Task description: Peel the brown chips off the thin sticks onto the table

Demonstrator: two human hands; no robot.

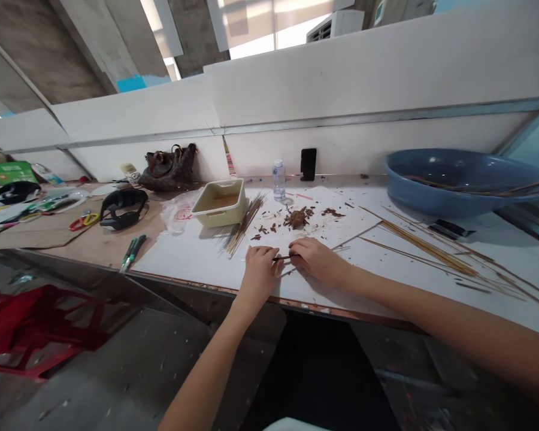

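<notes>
Near the front edge of the white-covered table, my left hand [263, 266] and my right hand [314, 258] are close together. A short, thin dark brown stick [282, 258] spans the gap between them, pinched at both ends by my fingers. A thin pale stick slants past under my hands. Just beyond lies a brown lump [297, 219] that looks like dough or clay, with dark crumbs and small pieces scattered around it. Left of the lump, a bundle of thin sticks [245, 226] leans against a cream plastic basin [220, 216] holding something brownish.
On the right are long yellowish sticks [426, 246] and a large blue basin [458, 200] with sticks in it. A clear bottle [279, 181] and a black phone [308, 164] stand at the back. Green-handled pliers [133, 252], scissors [84, 221] and a brown handbag [169, 169] are leftward.
</notes>
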